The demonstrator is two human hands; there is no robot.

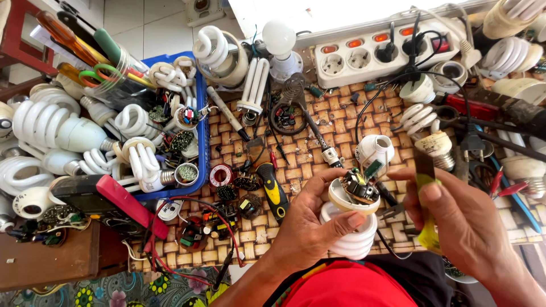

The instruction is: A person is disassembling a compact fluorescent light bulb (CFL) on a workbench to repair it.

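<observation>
While the left hand (310, 224) grips an opened spiral bulb (350, 227) over the woven mat (318, 148), its circuit board (359, 187) sits exposed on top. The right hand (463, 227) closes around a yellow-handled blade (425, 193), tip beside the board. This looks like the prying stage; a careful lever at the rim seems called for. Behind, a white power strip (387, 51) shows orange switches; left, a blue basket (200, 131) holds bulbs.
</observation>
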